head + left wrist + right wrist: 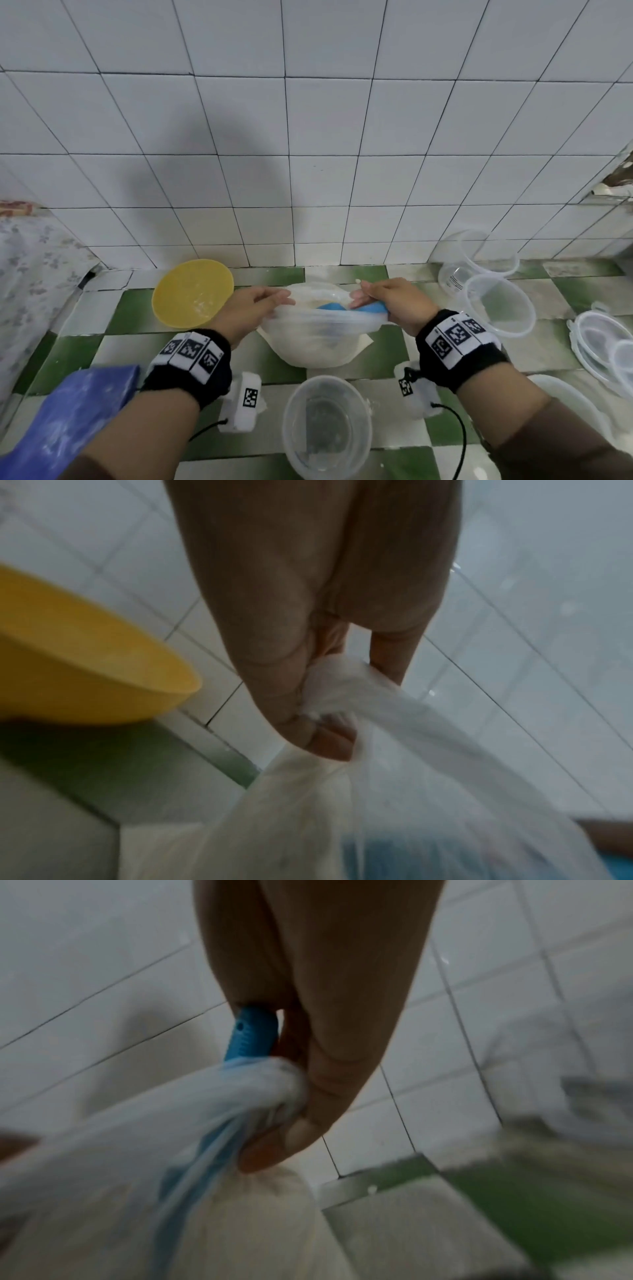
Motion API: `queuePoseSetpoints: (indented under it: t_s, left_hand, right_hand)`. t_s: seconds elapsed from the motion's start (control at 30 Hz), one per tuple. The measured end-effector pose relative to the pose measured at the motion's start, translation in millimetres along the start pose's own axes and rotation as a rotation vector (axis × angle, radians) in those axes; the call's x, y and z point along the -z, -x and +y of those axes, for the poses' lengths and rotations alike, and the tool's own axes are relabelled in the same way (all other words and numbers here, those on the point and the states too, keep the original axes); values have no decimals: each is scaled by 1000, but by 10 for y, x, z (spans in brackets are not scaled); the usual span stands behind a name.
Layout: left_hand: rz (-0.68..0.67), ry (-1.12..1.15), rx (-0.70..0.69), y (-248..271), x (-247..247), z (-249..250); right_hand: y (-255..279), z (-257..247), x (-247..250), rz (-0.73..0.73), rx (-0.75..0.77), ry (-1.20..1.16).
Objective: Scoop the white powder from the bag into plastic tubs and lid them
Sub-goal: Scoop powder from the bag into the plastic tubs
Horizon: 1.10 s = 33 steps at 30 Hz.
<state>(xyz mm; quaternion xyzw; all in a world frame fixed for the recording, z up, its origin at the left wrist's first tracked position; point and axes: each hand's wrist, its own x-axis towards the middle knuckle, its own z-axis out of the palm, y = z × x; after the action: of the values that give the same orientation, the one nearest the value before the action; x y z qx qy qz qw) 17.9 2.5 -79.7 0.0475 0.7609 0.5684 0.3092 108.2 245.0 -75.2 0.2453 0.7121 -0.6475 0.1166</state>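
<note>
Bag mouth at frame centre, stretched sideways: my left hand pinches its left rim, my right hand pinches right rim plus blue scoop; empty tub below.

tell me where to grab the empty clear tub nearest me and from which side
Take the clear tub by its rim, coming straight down from above. It stands upright, mouth open and empty, so a thumb can probably hook inside the near wall with fingers outside. Both hands are busy now: the left hand and right hand grip the bag.
</note>
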Motion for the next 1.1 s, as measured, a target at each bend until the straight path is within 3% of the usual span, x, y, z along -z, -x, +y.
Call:
queuePoseSetpoints:
  t_s: [0.07,0.2,0.33,0.43,0.67,0.77,1.1]
  left_hand:
    - [-14,326,94,-7,9,-11]
    - [-25,755,181,5,-2,-47]
    - [71,1021,203,22,-51,-136]
    - [126,1113,206,12,-76,-219]
    - [195,1189,223,-31,-76,-336]
    - [171,1140,241,-80,-19,-338]
    - [82,592,208,-157,31,-267]
  right_hand:
    - [-22,43,22,7,-73,-347]
    - [-78,115,6,71,-127,-731]
    - [-113,160,-48,160,-192,-1038]
    - [-122,153,-53,193,-219,-1135]
    - [-157,242,10,153,-262,-1110]
    - [-171,299,23,128,-217,-974]
    - [-244,358,-35,105,-78,-578]
